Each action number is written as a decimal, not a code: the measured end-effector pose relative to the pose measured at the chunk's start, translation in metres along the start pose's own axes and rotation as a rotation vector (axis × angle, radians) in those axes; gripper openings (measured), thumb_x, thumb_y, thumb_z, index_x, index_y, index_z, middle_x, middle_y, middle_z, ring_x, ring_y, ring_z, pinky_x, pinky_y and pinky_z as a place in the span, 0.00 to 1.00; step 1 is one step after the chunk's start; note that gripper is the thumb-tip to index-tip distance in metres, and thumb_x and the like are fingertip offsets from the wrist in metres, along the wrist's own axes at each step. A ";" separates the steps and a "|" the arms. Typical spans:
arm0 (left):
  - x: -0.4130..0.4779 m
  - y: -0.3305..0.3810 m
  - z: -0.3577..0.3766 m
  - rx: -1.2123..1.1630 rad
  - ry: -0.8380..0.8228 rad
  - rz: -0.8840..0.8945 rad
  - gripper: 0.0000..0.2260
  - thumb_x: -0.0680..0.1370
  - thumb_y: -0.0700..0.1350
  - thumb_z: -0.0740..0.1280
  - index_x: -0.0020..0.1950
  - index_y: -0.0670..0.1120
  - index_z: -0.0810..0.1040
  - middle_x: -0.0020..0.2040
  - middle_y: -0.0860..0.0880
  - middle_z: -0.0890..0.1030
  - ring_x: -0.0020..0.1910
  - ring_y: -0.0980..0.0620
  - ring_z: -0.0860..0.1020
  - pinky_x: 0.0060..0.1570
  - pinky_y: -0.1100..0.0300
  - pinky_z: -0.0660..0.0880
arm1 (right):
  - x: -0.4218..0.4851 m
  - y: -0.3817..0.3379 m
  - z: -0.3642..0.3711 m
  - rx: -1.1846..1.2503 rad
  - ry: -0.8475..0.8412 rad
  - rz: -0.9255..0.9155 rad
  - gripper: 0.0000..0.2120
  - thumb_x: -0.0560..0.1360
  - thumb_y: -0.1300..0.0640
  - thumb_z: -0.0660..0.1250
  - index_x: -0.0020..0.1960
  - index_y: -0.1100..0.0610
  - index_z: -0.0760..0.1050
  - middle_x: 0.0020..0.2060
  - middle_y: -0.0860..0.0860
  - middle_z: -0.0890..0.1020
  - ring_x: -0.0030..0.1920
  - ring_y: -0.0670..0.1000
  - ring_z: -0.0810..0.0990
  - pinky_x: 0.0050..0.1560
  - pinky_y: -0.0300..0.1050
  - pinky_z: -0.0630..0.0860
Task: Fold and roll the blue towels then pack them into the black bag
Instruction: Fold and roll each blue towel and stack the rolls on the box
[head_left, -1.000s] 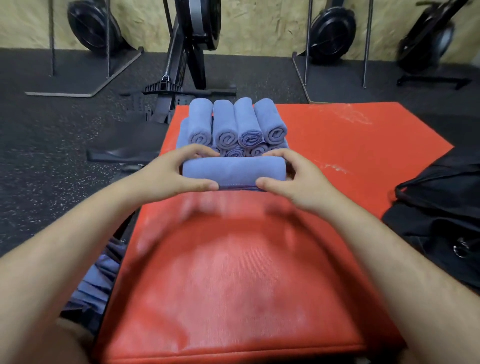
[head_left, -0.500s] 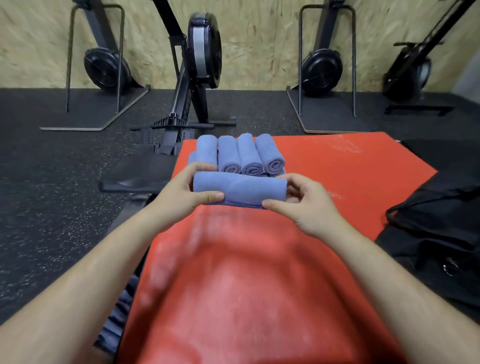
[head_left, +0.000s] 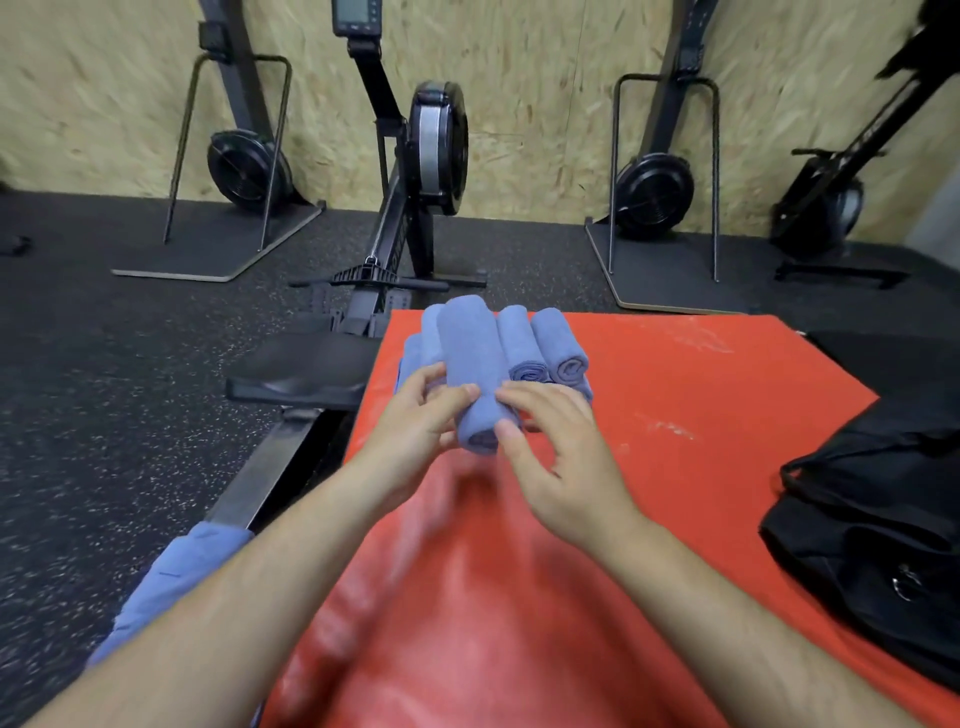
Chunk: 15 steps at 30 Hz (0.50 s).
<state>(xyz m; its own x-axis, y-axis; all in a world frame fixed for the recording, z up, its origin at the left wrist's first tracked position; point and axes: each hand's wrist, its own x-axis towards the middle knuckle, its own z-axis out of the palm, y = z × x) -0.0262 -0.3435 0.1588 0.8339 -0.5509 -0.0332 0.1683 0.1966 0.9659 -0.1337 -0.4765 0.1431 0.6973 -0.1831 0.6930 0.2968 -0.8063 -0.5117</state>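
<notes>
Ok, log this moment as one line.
left hand: grips rolled towel | right hand: pinches it | rolled towel: over towel pile | towel pile: on red mat | black bag: right of mat

- Red mat (head_left: 649, 467): 6 o'clock up to centre, glossy, white scuffs toward 2 o'clock.
- Rowing machine (head_left: 436, 145): 12 o'clock, rail running down toward 8 o'clock. Its black seat (head_left: 301, 371) sits just beside the mat's left edge, and its monitor (head_left: 356, 15) is at the top.
- 2 flywheel machines on metal stands: 11 o'clock (head_left: 249, 166) and 1 o'clock (head_left: 654, 189).
- Another machine (head_left: 831, 202): 2 o'clock.
- Speckled black floor (head_left: 104, 389).
- Chipboard wall (head_left: 545, 104) behind.
</notes>
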 end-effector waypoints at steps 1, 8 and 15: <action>0.002 0.002 -0.002 -0.002 0.007 0.021 0.15 0.80 0.39 0.67 0.67 0.43 0.73 0.59 0.41 0.82 0.50 0.44 0.84 0.41 0.52 0.81 | 0.007 -0.004 0.000 0.102 0.019 0.109 0.12 0.80 0.54 0.66 0.62 0.53 0.79 0.61 0.47 0.79 0.62 0.45 0.76 0.62 0.46 0.76; 0.025 0.006 -0.007 0.085 0.071 0.094 0.12 0.81 0.42 0.67 0.63 0.46 0.71 0.45 0.53 0.86 0.46 0.50 0.84 0.47 0.51 0.81 | 0.055 -0.010 0.018 0.690 -0.130 0.776 0.15 0.80 0.59 0.66 0.60 0.41 0.75 0.47 0.44 0.85 0.53 0.50 0.85 0.57 0.61 0.80; 0.072 0.004 -0.015 0.340 0.202 0.170 0.14 0.80 0.55 0.68 0.65 0.55 0.77 0.61 0.48 0.75 0.54 0.56 0.78 0.48 0.66 0.74 | 0.098 0.015 0.048 0.556 -0.072 0.823 0.17 0.79 0.60 0.64 0.67 0.53 0.71 0.45 0.54 0.85 0.46 0.54 0.86 0.52 0.58 0.83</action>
<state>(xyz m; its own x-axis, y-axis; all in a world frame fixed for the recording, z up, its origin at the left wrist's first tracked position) 0.0422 -0.3704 0.1564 0.9267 -0.3573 0.1163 -0.1344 -0.0261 0.9906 -0.0291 -0.4795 0.1790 0.8557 -0.5174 -0.0081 -0.0469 -0.0619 -0.9970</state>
